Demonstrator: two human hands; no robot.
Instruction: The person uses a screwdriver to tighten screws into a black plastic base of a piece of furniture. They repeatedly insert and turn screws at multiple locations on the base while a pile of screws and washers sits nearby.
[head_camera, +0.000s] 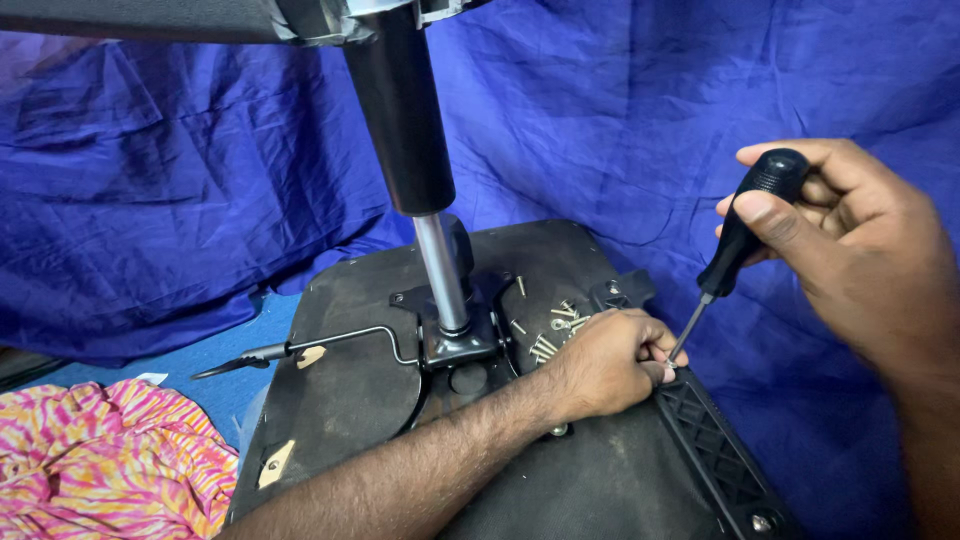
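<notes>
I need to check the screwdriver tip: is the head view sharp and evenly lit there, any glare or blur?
Head view: screwdriver tip and left hand are sharp, softly lit; mild glare only on the chrome column; right hand, nearest the camera, looks slightly soft; blue cloth shows gentle fold shadows.

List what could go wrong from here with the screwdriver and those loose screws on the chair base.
1. The right hand aims the black-handled screwdriver with its tip right beside the left hand's fingertips; a slip could jab them.
2. The loose silver screws lie unboxed on the black upturned chair seat base beside the left hand; a nudge might scatter them onto the blue cloth.
</notes>
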